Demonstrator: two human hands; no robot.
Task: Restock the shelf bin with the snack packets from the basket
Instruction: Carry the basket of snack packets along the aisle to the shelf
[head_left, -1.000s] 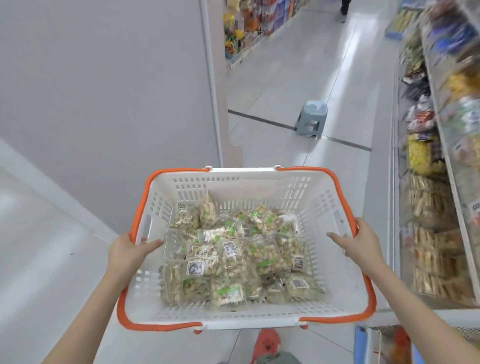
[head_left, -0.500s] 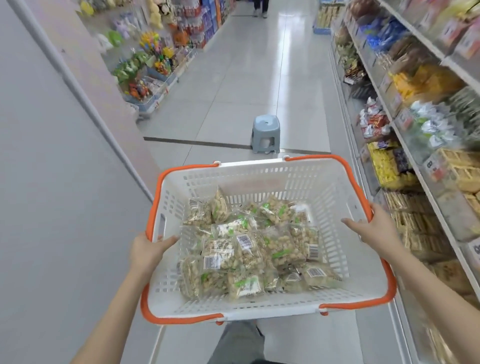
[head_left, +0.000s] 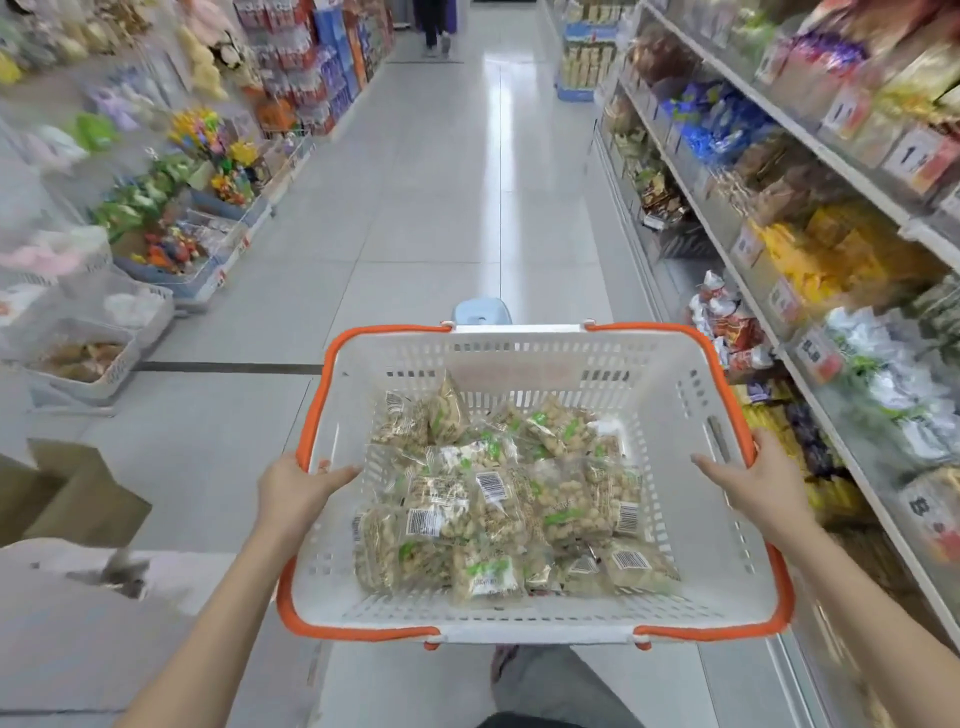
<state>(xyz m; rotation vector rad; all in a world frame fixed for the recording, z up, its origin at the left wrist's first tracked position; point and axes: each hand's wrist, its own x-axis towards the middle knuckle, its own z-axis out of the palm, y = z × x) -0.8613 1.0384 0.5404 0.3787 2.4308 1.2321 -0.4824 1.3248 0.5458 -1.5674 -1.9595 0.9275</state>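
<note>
Snack packets (head_left: 498, 499) lie loose in your basket (head_left: 727, 545); with left hand (head_left: 296, 488) and right hand (head_left: 753, 488) gripping opposite rims, carry it level toward the shelf (head_left: 810, 332).

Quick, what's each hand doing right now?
Left hand: grips the basket by its left rim.
Right hand: grips the basket's right rim.

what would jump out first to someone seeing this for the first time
A white basket with orange rim fills the lower centre, gripped on each side by the left hand and right hand. Clear snack packets lie heaped inside. Stocked shelves line the right of the aisle.
</note>
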